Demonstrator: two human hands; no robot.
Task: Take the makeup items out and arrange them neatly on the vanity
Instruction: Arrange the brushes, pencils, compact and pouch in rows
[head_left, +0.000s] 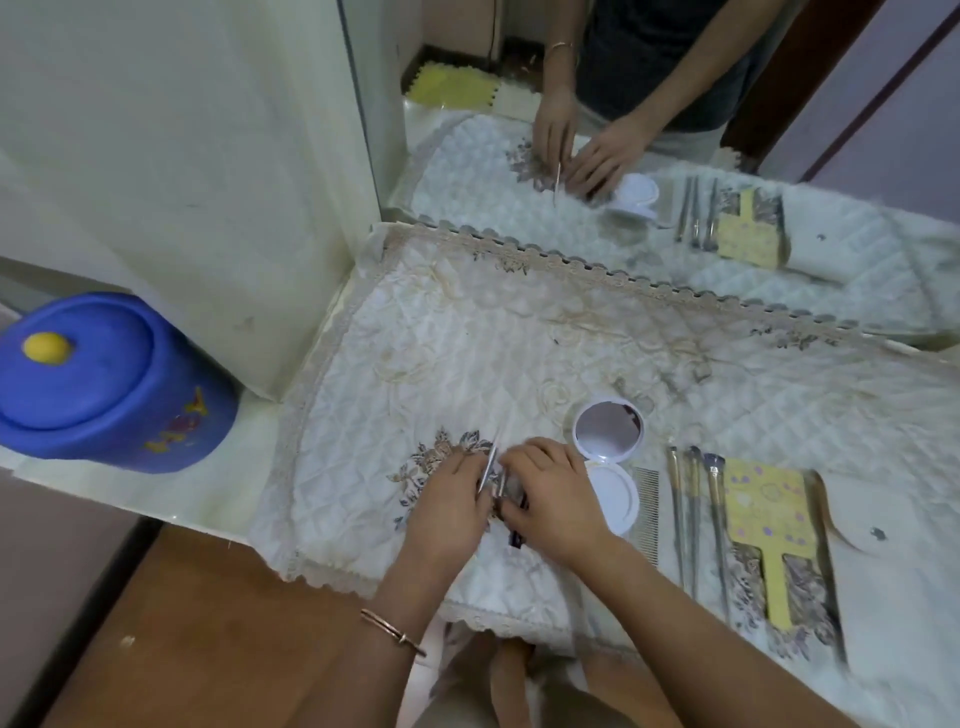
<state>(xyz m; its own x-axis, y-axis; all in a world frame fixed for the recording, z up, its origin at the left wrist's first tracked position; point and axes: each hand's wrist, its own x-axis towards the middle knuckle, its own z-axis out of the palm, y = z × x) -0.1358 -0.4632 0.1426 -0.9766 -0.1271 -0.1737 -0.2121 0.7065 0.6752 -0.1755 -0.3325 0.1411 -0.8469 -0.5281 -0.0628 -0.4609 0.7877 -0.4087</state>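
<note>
My left hand (451, 501) pinches a thin silver makeup tool (490, 464) that points up and away from me. My right hand (553, 496) grips a small dark pouch (511, 503), mostly hidden between the two hands. To the right on the quilted white vanity cloth (467, 353) lie an open white compact with a mirror (609, 457), a fine comb (647, 512), three slim brushes (693, 514) in a row and a yellow hand mirror (766, 512) with its handle toward me.
A blue lidded tub with a yellow knob (111, 382) stands at the left on the counter. The wall mirror (675, 130) behind the cloth reflects the hands and items. A white pad (878, 519) lies at the far right. Wooden floor shows below left.
</note>
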